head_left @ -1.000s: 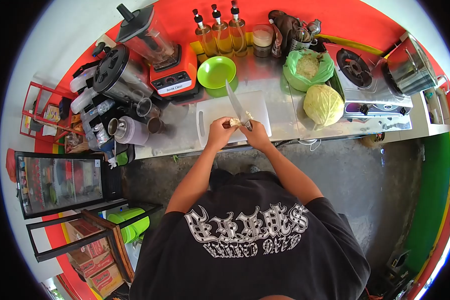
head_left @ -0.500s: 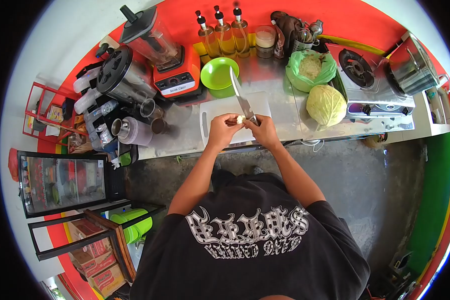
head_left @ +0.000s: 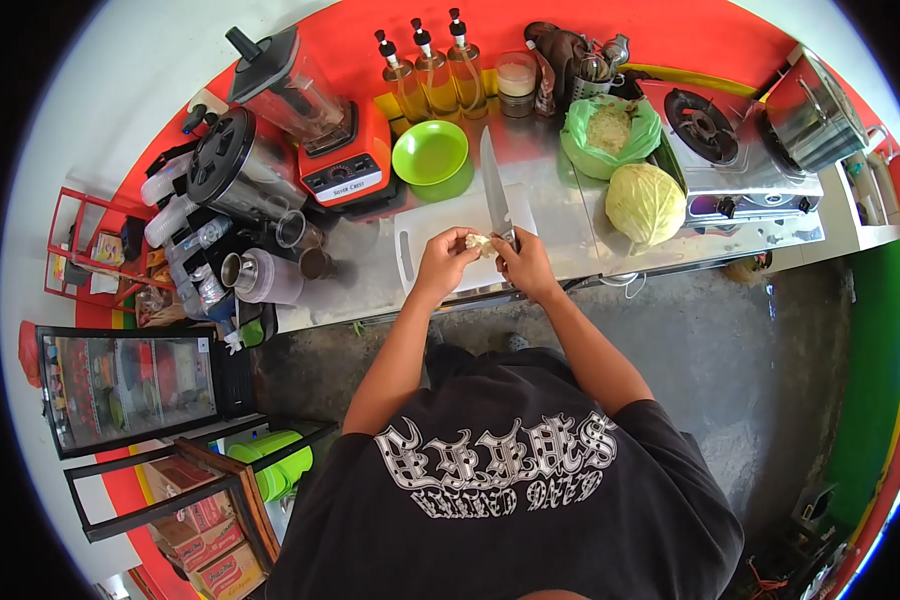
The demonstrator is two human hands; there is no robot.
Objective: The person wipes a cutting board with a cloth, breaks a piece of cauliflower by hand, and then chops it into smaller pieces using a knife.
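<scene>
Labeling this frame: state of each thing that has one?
left hand: gripping small pale piece
right hand: gripping knife, blade pointing away
green bowl: upright, empty
green bag: open, holds shreds
cabbage: whole
stove burner: no pot on it

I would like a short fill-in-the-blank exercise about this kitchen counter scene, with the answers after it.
1. The right hand holds a ____ with its blade pointing away from the person.
2. The left hand holds a small pale piece over the white ____.
3. The bowl behind the board is ____.
4. The whole cabbage lies beside the gas ____.

Answers: knife; cutting board; green; stove
</scene>
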